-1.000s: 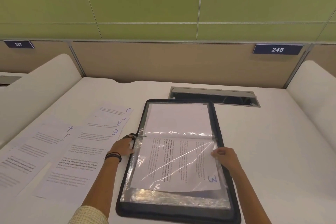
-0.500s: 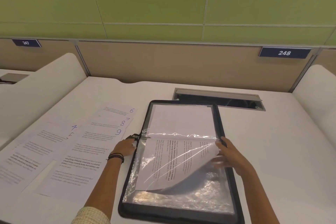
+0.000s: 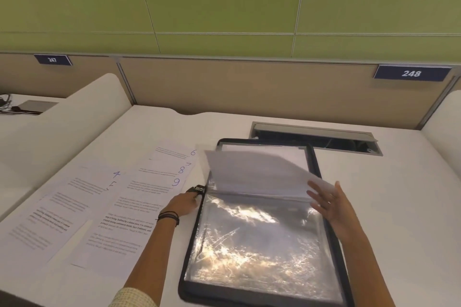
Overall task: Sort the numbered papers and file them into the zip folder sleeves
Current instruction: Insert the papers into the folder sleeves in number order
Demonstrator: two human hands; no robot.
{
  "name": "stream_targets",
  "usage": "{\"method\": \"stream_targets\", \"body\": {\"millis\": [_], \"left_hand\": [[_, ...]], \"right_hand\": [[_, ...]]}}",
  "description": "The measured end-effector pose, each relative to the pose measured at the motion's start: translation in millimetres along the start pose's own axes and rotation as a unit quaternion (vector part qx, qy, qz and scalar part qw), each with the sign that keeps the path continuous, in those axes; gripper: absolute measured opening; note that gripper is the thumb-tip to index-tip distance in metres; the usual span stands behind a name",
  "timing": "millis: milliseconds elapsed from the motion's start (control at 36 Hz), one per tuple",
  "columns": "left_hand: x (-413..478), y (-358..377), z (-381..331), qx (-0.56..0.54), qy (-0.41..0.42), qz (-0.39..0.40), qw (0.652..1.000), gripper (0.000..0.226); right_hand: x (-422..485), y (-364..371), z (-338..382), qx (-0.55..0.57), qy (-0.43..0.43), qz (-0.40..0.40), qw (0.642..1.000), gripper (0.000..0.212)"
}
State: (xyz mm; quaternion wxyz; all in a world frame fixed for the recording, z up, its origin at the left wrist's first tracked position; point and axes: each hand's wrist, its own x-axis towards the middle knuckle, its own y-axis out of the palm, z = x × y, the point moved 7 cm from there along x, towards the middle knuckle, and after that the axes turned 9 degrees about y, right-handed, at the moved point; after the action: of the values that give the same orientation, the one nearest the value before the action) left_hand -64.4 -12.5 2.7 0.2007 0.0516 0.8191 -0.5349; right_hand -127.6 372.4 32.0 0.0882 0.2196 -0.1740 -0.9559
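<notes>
blue-inked papers (image 3: 139, 197) — 4, 6, 8, 9

Blue plate (image 3: 53, 60) reads 247; second plate (image 3: 411, 73) 248; papers (image 3: 149, 182) numbered 4, 6, 8, 9.

hands (image 3: 180, 204) x2 | zip folder (image 3: 184, 290) x1 | loose papers (image 3: 119, 222) x6 | no. plates (image 3: 411, 73) x2

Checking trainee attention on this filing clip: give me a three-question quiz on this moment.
1. True or false: the sleeve page at the right hand lies flat in the zip folder.
2. Which number shows on the loose papers? A 2, B 9, C 1.
3. The left hand rests at the zip folder's ___ edge.
Key: 1 false; 2 B; 3 left.
</notes>
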Motion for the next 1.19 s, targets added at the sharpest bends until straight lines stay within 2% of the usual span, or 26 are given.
{"method": "stream_targets", "body": {"millis": [139, 222, 333, 444, 528, 583, 667, 722, 778, 917, 1083, 1194], "left_hand": [[2.0, 2.6, 12.4, 0.004, 0.016, 0.036, 0.999, 0.039], [1.1, 2.8, 15.7, 0.011, 0.028, 0.052, 0.998, 0.042], [5.0, 5.5, 17.3, 0.018, 0.052, 0.06, 0.997, 0.044], [5.3, 11.2, 19.1, 0.01, 0.088, 0.072, 0.993, 0.046], [5.5, 12.4, 23.7, -0.009, 0.11, 0.083, 0.99, 0.048], [3.4, 12.1, 28.2, -0.084, 0.119, 0.107, 0.984, 0.048], [-0.9, 6.7, 39.0, -0.244, 0.134, 0.146, 0.949, 0.048], [3.4, -6.8, 63.3, -0.3, 0.125, 0.085, 0.942, 0.034], [3.3, -24.7, 92.6, -0.352, 0.118, 0.012, 0.928, 0.023], [-12.6, -69.6, 179.9, -0.408, 0.117, -0.135, 0.895, 0.02], [-38.5, -99.7, 311.3, -0.351, 0.019, -0.311, 0.883, 0.021], [-57.4, -110.1, 379.3, -0.299, -0.034, -0.368, 0.88, 0.028]], "right_hand": [[12.5, 15.5, -3.6, 0.086, -0.045, -0.037, 0.995, 0.057], [15.4, 27.2, -9.5, 0.119, -0.071, -0.07, 0.988, 0.054], [16.1, 36.6, -18.9, 0.157, -0.113, -0.122, 0.974, 0.037], [18.5, 52.0, -42.7, 0.136, -0.118, -0.145, 0.973, 0.037], [24.8, 77.9, -67.6, 0.111, -0.108, -0.134, 0.979, 0.041], [29.4, 101.1, -85.5, 0.099, -0.076, -0.125, 0.984, 0.043], [31.0, 148.1, -107.7, 0.065, -0.047, -0.093, 0.992, 0.045], [31.9, 179.1, -119.0, 0.015, -0.039, -0.07, 0.997, 0.062], [34.1, 209.2, -130.3, -0.042, -0.036, -0.049, 0.997, 0.057], [40.6, 278.1, -156.4, -0.232, -0.047, -0.007, 0.972, 0.057], [47.1, 353.0, -185.0, -0.404, -0.069, 0.084, 0.908, 0.061], [53.3, 398.2, -203.7, -0.476, -0.097, 0.138, 0.863, 0.062]]}}
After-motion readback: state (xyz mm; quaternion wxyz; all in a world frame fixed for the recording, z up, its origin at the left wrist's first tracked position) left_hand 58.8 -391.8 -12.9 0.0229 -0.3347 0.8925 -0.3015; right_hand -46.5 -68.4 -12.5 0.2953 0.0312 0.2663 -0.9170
